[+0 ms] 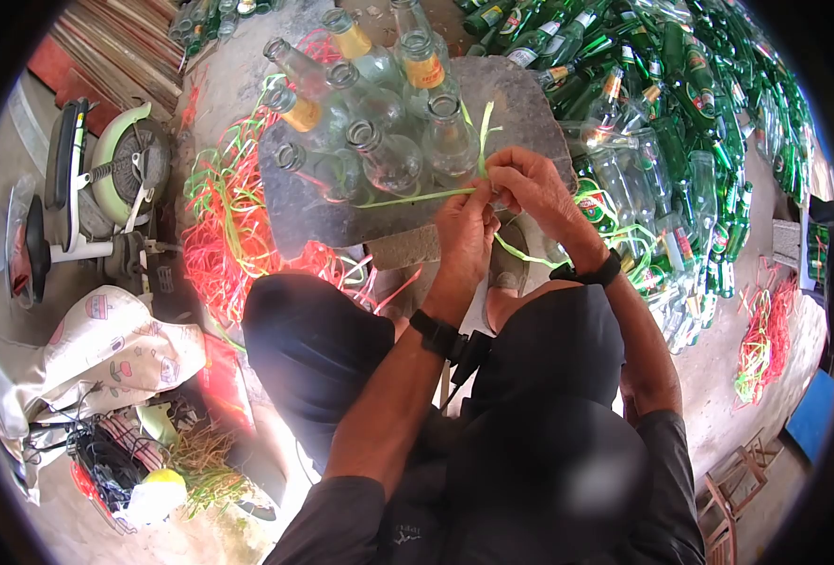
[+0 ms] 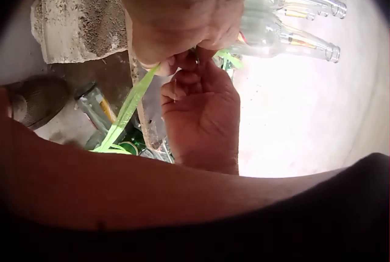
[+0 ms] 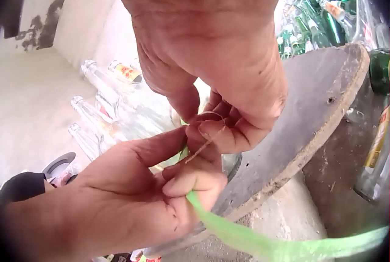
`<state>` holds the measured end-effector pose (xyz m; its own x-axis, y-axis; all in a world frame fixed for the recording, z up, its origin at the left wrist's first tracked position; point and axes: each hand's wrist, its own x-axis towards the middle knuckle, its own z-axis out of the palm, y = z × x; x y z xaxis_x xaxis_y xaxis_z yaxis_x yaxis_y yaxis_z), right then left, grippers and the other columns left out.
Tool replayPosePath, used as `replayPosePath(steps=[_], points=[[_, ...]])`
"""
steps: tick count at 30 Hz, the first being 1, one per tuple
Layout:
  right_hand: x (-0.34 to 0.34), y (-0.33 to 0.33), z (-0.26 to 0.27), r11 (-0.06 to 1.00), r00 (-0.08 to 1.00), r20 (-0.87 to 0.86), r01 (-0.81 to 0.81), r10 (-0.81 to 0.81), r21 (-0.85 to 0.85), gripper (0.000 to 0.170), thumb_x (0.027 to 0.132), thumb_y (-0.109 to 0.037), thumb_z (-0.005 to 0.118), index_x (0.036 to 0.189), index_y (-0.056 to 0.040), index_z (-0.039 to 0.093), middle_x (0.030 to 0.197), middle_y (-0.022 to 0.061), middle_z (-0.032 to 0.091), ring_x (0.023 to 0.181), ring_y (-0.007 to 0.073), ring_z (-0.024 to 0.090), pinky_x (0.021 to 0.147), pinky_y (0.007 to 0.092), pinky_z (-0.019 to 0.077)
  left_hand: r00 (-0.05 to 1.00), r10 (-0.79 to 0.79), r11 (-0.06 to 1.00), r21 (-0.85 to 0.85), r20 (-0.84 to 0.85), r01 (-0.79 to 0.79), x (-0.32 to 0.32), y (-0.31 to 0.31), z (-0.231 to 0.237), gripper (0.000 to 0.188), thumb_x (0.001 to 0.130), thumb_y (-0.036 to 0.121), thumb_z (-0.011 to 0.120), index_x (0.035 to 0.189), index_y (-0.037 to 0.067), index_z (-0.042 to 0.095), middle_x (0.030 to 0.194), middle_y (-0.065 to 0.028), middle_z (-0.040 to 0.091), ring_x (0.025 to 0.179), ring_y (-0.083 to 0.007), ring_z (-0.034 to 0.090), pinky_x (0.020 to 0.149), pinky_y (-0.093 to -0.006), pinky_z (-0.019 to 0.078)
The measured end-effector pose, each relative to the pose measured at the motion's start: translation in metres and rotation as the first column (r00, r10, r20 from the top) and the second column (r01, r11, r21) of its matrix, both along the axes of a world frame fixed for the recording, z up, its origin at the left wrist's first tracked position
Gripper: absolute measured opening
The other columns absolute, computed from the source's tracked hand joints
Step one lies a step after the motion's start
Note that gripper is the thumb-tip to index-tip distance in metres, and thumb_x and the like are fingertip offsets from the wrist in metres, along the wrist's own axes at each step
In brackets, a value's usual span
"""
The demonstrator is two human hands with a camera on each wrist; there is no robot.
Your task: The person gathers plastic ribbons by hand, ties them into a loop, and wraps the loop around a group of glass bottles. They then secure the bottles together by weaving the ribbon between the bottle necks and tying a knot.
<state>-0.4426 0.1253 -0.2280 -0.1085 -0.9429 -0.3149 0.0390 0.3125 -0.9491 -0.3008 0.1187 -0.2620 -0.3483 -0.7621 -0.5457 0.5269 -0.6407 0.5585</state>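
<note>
A group of clear glass bottles (image 1: 388, 160) stands upright on a dark stone slab (image 1: 520, 104). A light green plastic strap (image 1: 407, 200) runs along the near side of the group. At the group's near right corner my left hand (image 1: 467, 228) pinches the strap between thumb and fingers. My right hand (image 1: 534, 188) meets it there, its thumb and fingertips also pinching the strap. In the right wrist view, a thin strand (image 3: 210, 137) loops across the fingertips, and a long green tail (image 3: 256, 241) hangs from the left hand. The fingers hide the crossing point.
Green and clear bottles (image 1: 643, 169) lie heaped to the right. Tangled red and green straps (image 1: 233, 221) lie left of the slab, with another bunch (image 1: 765, 344) at far right. A small wheeled bike (image 1: 106, 179) stands at left. A concrete block (image 1: 403, 247) supports the slab.
</note>
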Motion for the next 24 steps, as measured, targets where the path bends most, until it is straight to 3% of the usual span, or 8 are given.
replayPosePath(steps=[4,6,8,11,17,20,22,24], points=[[0.004,0.001,-0.009,1.0,0.997,0.08,0.0,0.0,0.008,0.02,0.093,-0.02,0.064,0.099,-0.0012,0.068,0.075,-0.0017,0.06,0.064,0.0055,0.054,0.054,0.0222,0.0437,0.998,-0.041,0.995,0.094,-0.046,0.045,0.001,-0.003,-0.011,0.015,0.1,0.022,0.064,0.106,0.008,0.064,0.087,0.003,0.062,0.069,-0.007,0.055,0.055,-0.0257,0.0361],[0.002,-0.003,-0.015,0.994,0.994,0.057,0.086,-0.09,0.066,0.021,0.094,-0.023,0.064,0.093,-0.0023,0.067,0.073,-0.0021,0.059,0.061,0.0053,0.052,0.052,0.0224,0.0419,0.996,-0.042,0.995,0.089,-0.079,0.049,0.007,0.002,-0.03,0.015,0.101,0.022,0.063,0.104,0.008,0.064,0.087,0.0019,0.062,0.07,-0.0086,0.057,0.055,-0.026,0.037],[0.001,-0.007,-0.014,0.998,0.996,0.07,0.043,-0.047,0.048,0.023,0.095,-0.025,0.063,0.09,-0.0027,0.067,0.073,-0.0019,0.059,0.06,0.0052,0.052,0.052,0.0222,0.0411,0.989,-0.055,0.998,0.027,-0.141,0.06,0.001,-0.01,-0.028,0.016,0.101,0.023,0.061,0.103,0.008,0.063,0.087,0.0007,0.062,0.071,-0.0103,0.059,0.056,-0.0264,0.0379],[-0.001,-0.002,-0.026,0.996,0.975,0.223,-0.019,0.0,0.085,0.028,0.097,-0.028,0.062,0.082,-0.0045,0.064,0.072,-0.0017,0.058,0.059,0.005,0.05,0.051,0.0217,0.0384,0.994,-0.081,0.993,0.077,-0.069,0.086,0.004,-0.004,-0.016,0.017,0.102,0.024,0.059,0.098,0.008,0.061,0.088,-0.0016,0.062,0.071,-0.0131,0.06,0.056,-0.026,0.0385],[0.002,0.004,-0.021,0.992,0.944,0.317,0.055,-0.088,0.11,0.028,0.096,-0.028,0.063,0.08,-0.0057,0.063,0.07,-0.0024,0.057,0.058,0.0049,0.047,0.051,0.0219,0.0354,0.996,-0.078,0.986,0.146,-0.044,0.084,0.0,-0.008,-0.021,0.019,0.103,0.023,0.055,0.093,0.007,0.059,0.087,-0.0027,0.061,0.071,-0.0138,0.06,0.055,-0.0254,0.0377],[0.001,0.005,-0.023,0.99,0.941,0.316,0.088,-0.119,0.111,0.028,0.096,-0.028,0.063,0.079,-0.0054,0.063,0.069,-0.003,0.055,0.058,0.0046,0.047,0.051,0.0222,0.035,0.996,-0.068,0.984,0.159,-0.055,0.076,-0.003,-0.011,-0.014,0.019,0.104,0.022,0.054,0.092,0.007,0.058,0.085,-0.0024,0.059,0.068,-0.0132,0.058,0.054,-0.0253,0.0368],[0.001,0.005,-0.019,0.988,0.94,0.314,0.104,-0.136,0.116,0.029,0.096,-0.028,0.063,0.079,-0.0054,0.062,0.069,-0.0031,0.055,0.059,0.0045,0.046,0.051,0.0222,0.0349,1.0,-0.008,0.971,0.239,-0.001,0.008,-0.011,-0.014,-0.004,0.015,0.098,0.018,0.061,0.086,0.01,0.057,0.074,0.0023,0.051,0.051,-0.006,0.038,0.045,-0.0246,0.0288],[0.002,0.006,-0.016,0.994,0.961,0.261,0.077,-0.094,0.072,0.028,0.097,-0.029,0.062,0.081,-0.0054,0.063,0.07,-0.0037,0.054,0.059,0.004,0.045,0.051,0.0224,0.0348,0.999,-0.025,0.974,0.228,0.036,0.016,-0.013,-0.016,0.001,0.016,0.098,0.02,0.061,0.085,0.011,0.057,0.072,0.0029,0.05,0.051,-0.0059,0.038,0.045,-0.0245,0.0283]])
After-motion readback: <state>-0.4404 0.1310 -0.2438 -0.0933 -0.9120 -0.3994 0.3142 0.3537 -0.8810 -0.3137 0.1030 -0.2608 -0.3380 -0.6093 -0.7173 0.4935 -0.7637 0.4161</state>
